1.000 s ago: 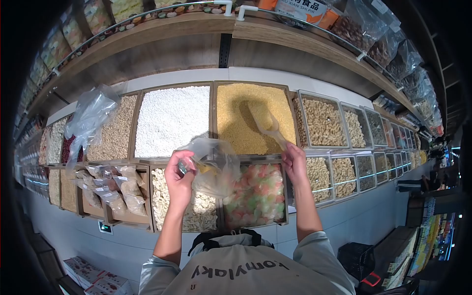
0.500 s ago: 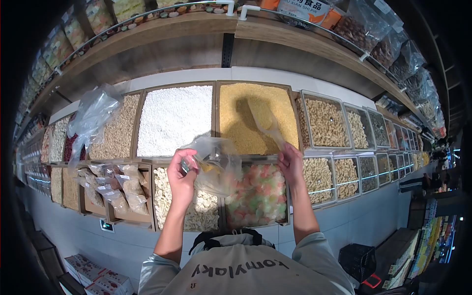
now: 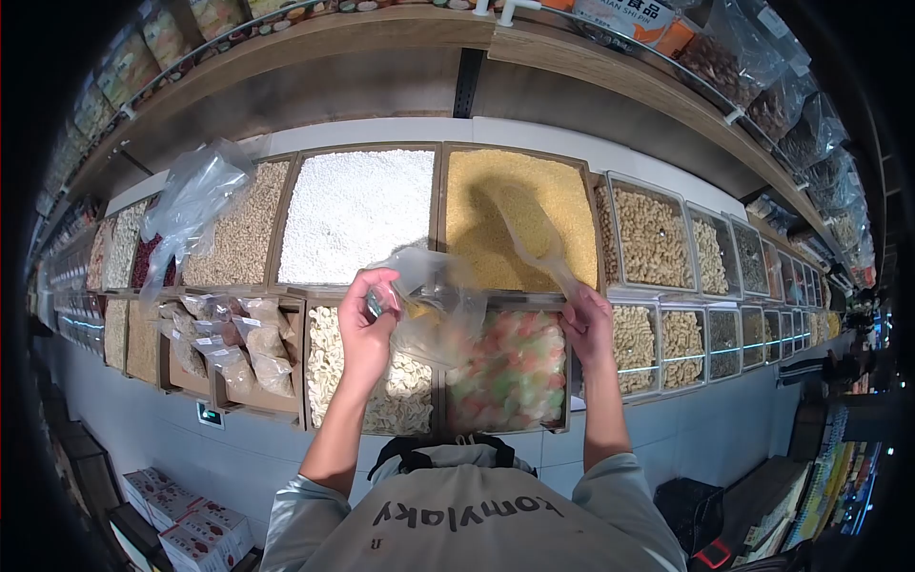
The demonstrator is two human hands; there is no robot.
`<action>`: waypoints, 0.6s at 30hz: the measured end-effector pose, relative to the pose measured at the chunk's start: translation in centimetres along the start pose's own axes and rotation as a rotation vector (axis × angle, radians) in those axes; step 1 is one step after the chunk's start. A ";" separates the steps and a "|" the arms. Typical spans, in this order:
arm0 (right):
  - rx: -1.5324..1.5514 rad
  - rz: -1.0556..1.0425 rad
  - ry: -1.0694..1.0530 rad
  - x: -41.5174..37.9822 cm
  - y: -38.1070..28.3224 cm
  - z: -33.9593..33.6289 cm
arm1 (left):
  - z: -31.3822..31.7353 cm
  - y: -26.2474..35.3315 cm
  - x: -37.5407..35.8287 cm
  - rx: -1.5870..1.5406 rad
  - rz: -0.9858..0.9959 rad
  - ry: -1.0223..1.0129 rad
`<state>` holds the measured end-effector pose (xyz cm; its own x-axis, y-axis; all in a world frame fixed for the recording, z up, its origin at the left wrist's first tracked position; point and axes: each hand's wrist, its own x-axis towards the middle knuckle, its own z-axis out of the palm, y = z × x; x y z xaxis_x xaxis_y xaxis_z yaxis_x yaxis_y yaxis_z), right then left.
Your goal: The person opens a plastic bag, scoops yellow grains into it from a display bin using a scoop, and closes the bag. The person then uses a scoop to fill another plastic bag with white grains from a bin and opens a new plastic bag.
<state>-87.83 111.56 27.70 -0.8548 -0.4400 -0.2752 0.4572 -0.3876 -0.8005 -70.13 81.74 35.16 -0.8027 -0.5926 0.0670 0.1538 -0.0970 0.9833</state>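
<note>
My right hand [image 3: 588, 326] is closed round the handle of a translucent scoop [image 3: 526, 229]. The scoop's bowl points away from me over a bin of fine yellow grain [image 3: 575, 195], its shadow falling on the grain. My left hand [image 3: 369, 319] grips the rim of a thin clear plastic bag [image 3: 434, 319], with a little yellow visible through its film. The bag hangs in front of the yellow grain, overlapping a bin of pale curled pieces [image 3: 405, 396] and a bin of pink and green pieces [image 3: 510, 367].
White granules [image 3: 357, 210] fill the bin left of the yellow grain. A crumpled plastic bag [image 3: 195, 200] lies over bins further left, above small packed bags [image 3: 229, 362]. Lidded clear boxes of nuts [image 3: 653, 238] run off right. A wooden shelf [image 3: 610, 81] overhangs the back.
The view has shifted, so the bins sit slightly higher and further right. Both hands keep their holds on the bag and the scoop; the scoop stays over the yellow grain.
</note>
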 end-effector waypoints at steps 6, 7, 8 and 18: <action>-0.078 0.185 -0.156 -4.0 -3.3 0.4 | -0.4 -0.3 0.1 -0.047 -0.012 0.005; -0.096 0.231 -0.253 -4.3 -3.7 0.9 | -0.4 -0.3 0.1 -0.054 -0.010 0.003; -0.097 0.229 -0.253 -4.4 -4.1 1.4 | -0.4 -0.3 0.1 -0.055 -0.008 0.002; -1.153 0.088 -0.450 -5.4 -5.6 12.2 | 0.1 0.5 -0.3 -0.047 0.033 -0.012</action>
<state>-82.81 106.23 40.21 -0.5678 -0.7556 -0.3266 -0.1686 0.4951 -0.8523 -69.88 81.91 35.69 -0.8034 -0.5868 0.1013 0.2070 -0.1157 0.9715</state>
